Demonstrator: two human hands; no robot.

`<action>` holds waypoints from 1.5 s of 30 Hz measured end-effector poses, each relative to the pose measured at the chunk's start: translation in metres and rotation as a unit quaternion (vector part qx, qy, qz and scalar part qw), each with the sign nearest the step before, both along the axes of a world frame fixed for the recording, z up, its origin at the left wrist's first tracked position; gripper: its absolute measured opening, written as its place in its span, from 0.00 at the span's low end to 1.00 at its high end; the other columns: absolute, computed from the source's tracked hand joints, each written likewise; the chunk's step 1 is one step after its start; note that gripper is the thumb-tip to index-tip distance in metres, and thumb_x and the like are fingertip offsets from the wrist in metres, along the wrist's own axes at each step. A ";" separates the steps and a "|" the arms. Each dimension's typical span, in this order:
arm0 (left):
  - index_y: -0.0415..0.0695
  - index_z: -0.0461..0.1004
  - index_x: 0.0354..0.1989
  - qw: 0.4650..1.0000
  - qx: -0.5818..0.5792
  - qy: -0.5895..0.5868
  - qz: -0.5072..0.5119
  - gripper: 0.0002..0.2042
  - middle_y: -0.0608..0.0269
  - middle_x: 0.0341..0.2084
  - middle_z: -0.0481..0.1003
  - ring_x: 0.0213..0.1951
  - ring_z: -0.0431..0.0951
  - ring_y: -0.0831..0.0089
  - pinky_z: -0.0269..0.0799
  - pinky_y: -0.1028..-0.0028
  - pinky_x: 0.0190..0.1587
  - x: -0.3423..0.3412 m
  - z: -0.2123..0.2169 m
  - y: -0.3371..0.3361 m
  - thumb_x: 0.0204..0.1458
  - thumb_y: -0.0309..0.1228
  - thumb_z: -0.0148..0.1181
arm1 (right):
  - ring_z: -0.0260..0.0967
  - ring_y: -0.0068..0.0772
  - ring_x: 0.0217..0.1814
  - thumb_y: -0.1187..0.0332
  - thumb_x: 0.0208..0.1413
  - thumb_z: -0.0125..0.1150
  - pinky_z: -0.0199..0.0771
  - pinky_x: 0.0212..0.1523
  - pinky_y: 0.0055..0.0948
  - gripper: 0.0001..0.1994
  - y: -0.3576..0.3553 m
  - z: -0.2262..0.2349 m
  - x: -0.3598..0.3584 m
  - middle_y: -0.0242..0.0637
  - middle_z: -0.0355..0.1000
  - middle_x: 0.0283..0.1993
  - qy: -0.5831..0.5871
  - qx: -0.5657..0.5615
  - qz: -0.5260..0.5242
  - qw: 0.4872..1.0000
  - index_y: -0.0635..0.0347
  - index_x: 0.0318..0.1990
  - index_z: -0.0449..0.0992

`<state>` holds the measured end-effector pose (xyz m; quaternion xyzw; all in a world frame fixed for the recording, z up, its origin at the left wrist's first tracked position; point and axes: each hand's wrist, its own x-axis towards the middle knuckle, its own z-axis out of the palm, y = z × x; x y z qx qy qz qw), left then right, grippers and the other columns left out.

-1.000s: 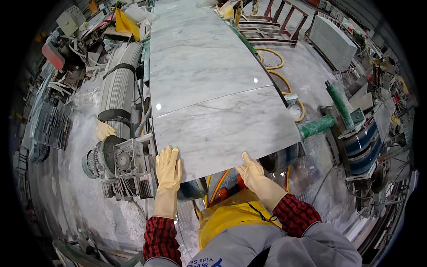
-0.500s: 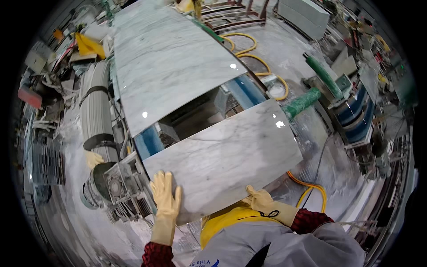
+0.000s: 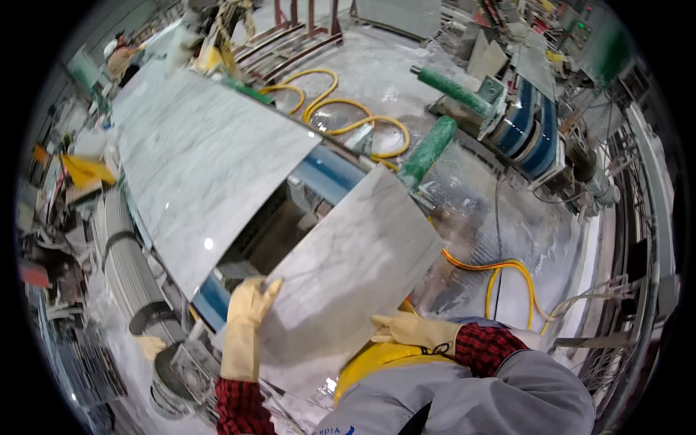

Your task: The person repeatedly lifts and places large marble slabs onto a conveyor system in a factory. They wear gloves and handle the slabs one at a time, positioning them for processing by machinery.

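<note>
A white, grey-veined marble slab (image 3: 355,261) lies skewed across the near end of a blue-belted conveyor (image 3: 330,174). My left hand (image 3: 246,315), in a cream rubber glove, grips its far left corner; the fingertips are partly out of sight. At the near edge my right hand (image 3: 420,330), gloved alike, holds the slab with its fingers pointing left. A larger marble slab (image 3: 203,159) rests farther along the conveyor, with a dark gap between the two.
Ribbed grey ducting (image 3: 130,261) and a motor (image 3: 192,373) flank the conveyor's left side. Green rollers (image 3: 428,152) stand at its right. A yellow hose (image 3: 355,119) loops over the wet floor. A person (image 3: 122,61) is far left.
The near slab has turned counterclockwise relative to the conveyor. My left hand has gone from lying flat on its left side to gripping the far left corner. The view has swung right.
</note>
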<state>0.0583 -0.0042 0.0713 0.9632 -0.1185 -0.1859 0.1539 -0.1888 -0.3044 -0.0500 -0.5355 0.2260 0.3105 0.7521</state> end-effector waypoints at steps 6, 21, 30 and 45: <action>0.38 0.87 0.48 0.998 0.012 -0.038 0.038 0.30 0.39 0.44 0.85 0.49 0.84 0.41 0.79 0.52 0.53 -0.037 0.056 -0.013 0.60 0.59 0.67 | 0.80 0.49 0.51 0.58 0.74 0.63 0.80 0.50 0.38 0.18 -0.031 -0.031 -0.026 0.51 0.79 0.46 -0.129 -0.070 0.112 0.983 0.57 0.62 0.75; 0.33 0.79 0.32 0.926 -0.302 -0.207 0.088 0.30 0.66 0.20 0.71 0.26 0.66 0.74 0.66 0.68 0.33 0.014 0.054 -0.308 0.70 0.54 0.63 | 0.80 0.32 0.50 0.49 0.65 0.73 0.80 0.53 0.32 0.31 -0.343 0.066 0.064 0.43 0.83 0.52 -0.193 -0.157 -0.309 0.918 0.73 0.59 0.82; 0.37 0.85 0.59 0.941 -0.297 0.049 0.155 0.38 0.50 0.51 0.86 0.51 0.84 0.59 0.76 0.62 0.57 -0.023 0.011 -0.594 0.68 0.65 0.53 | 0.79 0.26 0.48 0.57 0.65 0.73 0.78 0.47 0.31 0.23 -0.595 0.129 0.040 0.35 0.83 0.50 -0.168 -0.229 -0.437 0.854 0.68 0.57 0.82; 0.44 0.83 0.62 0.956 -0.213 0.189 -0.069 0.34 0.54 0.52 0.86 0.55 0.83 0.60 0.73 0.62 0.59 0.007 -0.055 -0.806 0.71 0.62 0.48 | 0.67 0.39 0.77 0.47 0.64 0.73 0.67 0.74 0.36 0.43 -0.757 0.007 -0.014 0.48 0.70 0.77 0.072 -0.218 -0.577 0.784 0.63 0.79 0.65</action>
